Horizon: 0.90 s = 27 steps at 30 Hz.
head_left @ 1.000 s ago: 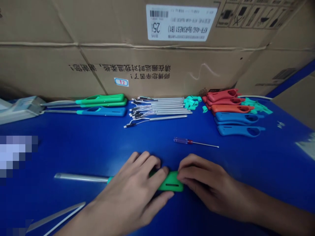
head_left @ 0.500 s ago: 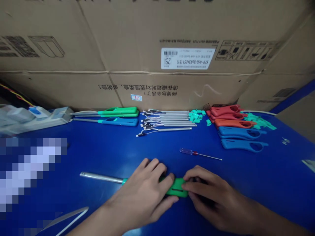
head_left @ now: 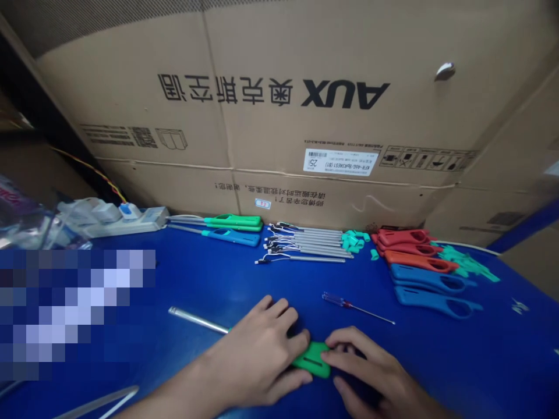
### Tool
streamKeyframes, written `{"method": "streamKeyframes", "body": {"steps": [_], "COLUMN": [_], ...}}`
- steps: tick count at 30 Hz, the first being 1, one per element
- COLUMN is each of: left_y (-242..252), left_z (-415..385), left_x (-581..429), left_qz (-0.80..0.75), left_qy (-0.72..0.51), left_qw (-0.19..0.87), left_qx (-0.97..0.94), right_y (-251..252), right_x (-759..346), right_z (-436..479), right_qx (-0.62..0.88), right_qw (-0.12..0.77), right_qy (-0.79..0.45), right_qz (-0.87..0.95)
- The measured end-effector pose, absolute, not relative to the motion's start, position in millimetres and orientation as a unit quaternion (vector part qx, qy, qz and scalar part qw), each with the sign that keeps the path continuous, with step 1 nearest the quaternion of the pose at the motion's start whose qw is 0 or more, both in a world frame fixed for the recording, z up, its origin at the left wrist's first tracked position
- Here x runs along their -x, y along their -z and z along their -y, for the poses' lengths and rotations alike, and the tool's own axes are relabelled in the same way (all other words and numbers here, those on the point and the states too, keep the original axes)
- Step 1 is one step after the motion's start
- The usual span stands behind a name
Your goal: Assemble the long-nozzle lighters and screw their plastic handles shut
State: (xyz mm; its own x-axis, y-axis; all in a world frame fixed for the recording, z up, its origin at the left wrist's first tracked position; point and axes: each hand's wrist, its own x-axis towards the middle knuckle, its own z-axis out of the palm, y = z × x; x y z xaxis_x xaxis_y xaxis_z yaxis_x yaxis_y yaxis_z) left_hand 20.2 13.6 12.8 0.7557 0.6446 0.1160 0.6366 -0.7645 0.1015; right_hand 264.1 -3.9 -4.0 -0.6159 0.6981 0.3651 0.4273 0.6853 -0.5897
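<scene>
A green long-nosed lighter (head_left: 313, 361) lies across the near middle of the table, its metal tube (head_left: 196, 319) pointing left. My left hand (head_left: 262, 355) is closed over the lighter's body, fingers on top and thumb along the near side, hiding its middle. At the slotted right end rest the bent fingertips of my right hand (head_left: 371, 366), with its thumb lower down near the handle's edge. Beyond the hands lies a screwdriver (head_left: 358, 308) with a clear purple handle.
Several metal tubes with wires (head_left: 321, 240) lie at the back beside small teal pieces (head_left: 356, 240). Green and blue lighters (head_left: 233, 235) lie left of them, near a power strip (head_left: 144, 221). Red, orange and blue handle shells (head_left: 430, 279) stand right. A cardboard sheet (head_left: 262, 139) rises behind.
The view has tilted up and shifted, so everything sits lower in the picture. Both hands stay at the green lighter; my right thumb looks slightly farther from its end.
</scene>
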Motion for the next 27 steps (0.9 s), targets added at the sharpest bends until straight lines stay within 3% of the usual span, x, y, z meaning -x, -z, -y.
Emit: {"method": "streamKeyframes", "body": {"steps": [12,17,27], "left_y": [-11,-8,1], "left_z": [-16,-15,-17], "left_x": [-20,-16,-11], "left_qz": [-0.332,-0.355,-0.344], "left_qy": [-0.097,-0.101,-0.14], "left_qw": [-0.026,0.015,0.046], "left_qx": [-0.938,-0.929,-0.927], "right_y": [28,32,5], "right_x": [-266,-263,-262], "right_z": [-2,-3,-3], "right_qx": [0.29,0.276,0.31], "right_qw": [0.29,0.332,0.301], "right_qy": [-0.162,-0.104,-0.178], "right_qz": [0.897,0.896,0.884]}}
